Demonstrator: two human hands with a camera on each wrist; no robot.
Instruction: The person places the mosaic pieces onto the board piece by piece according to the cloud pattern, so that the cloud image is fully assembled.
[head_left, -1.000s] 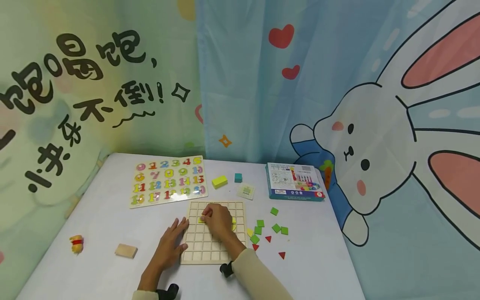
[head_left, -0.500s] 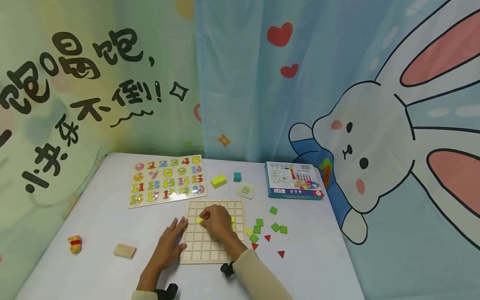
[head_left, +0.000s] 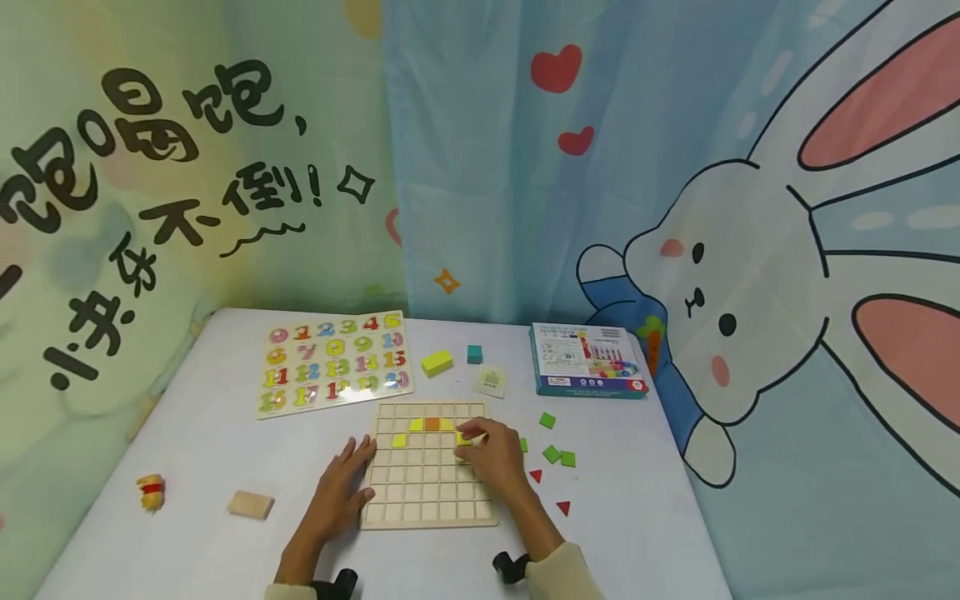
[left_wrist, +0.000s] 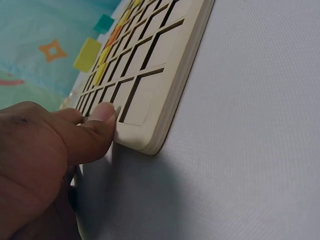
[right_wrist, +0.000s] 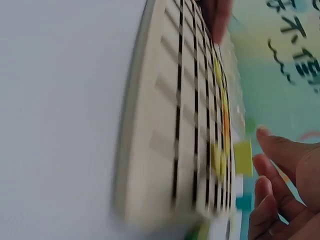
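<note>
Desk is carrying everything, white cloth over it. Your wooden grid board is lying flat near the front edge, between your two hands. Behind it on the left the number puzzle is lying flat; behind on the right the blue box is sitting well apart from the board.

Your left hand is resting flat on the desk against the board's left edge, fingers straight and spread, thumb pressing the board's rim; it is holding nothing.

Your right hand is sitting over the board's right edge, fingers curled down onto a yellow tile in the third row; whether they are pinching it or only touching it, I cannot tell.

Smaller pieces: a yellow block and a teal cube are standing behind the board. In the grid an orange tile is sitting in the second row between yellow ones, with another yellow square lower left. Loose green squares and red triangles are lying right of the board. A plain wooden block is lying far left.
</note>
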